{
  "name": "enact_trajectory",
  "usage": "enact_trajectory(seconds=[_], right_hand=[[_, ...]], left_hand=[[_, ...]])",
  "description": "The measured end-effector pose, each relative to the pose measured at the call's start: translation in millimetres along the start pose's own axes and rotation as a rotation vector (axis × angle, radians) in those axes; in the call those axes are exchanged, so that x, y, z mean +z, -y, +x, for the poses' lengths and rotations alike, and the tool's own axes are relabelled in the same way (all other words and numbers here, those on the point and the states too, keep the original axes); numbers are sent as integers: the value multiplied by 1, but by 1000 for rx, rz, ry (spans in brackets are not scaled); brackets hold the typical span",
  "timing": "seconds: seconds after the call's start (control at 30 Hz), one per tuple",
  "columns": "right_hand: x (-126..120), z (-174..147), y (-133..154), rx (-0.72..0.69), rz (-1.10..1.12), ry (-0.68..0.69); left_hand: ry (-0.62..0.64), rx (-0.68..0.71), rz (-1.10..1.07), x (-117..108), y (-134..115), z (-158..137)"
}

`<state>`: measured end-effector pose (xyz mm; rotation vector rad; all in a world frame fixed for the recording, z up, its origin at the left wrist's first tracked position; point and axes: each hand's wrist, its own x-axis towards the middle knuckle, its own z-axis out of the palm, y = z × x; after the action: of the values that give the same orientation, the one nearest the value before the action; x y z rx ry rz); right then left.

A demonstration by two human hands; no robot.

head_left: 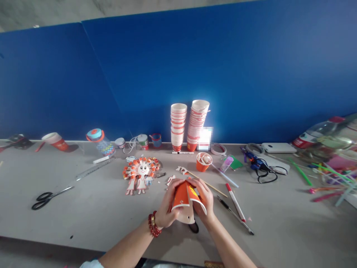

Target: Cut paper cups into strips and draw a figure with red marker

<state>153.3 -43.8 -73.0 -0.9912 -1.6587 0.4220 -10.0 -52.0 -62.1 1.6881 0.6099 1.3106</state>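
Note:
Between my two hands is an orange paper cup (182,197), slit down its side so its white inner wall shows. My left hand (166,206), with red beaded bracelets above it, grips the cup's left side. On the other side my right hand (205,197) is wrapped round the cup, its fingers meeting the left ones near the narrow end. A dark scissor handle (194,226) shows on the table just below the cup; the rest of it is hidden. Beyond my left hand lie paper dolls (141,173) with curled orange-and-white paper strips around their heads.
Two tall stacks of paper cups (178,124) stand against the blue partition (145,74). An orange cup holding paper scraps (204,163) sits in front of them. Scissors (46,199) lie left; a red-capped marker (235,203), a craft knife or pen (235,215) and a glue gun (256,160) are right.

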Motion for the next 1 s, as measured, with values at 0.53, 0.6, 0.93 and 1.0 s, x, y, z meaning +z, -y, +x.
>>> enact_trajectory(seconds=[0.53, 0.6, 0.93, 1.0], right_hand=[[2, -1, 0, -9, -69, -55], [1, 1, 0, -43, -59, -61], [-1, 3, 0, -97, -30, -60], [-1, 3, -2, -78, -27, -50]], left_hand=[[9, 60, -4, -1, 9, -4], [9, 77, -2, -1, 12, -5], [20, 40, -4, -2, 10, -4], [16, 36, -20, -2, 9, -3]])
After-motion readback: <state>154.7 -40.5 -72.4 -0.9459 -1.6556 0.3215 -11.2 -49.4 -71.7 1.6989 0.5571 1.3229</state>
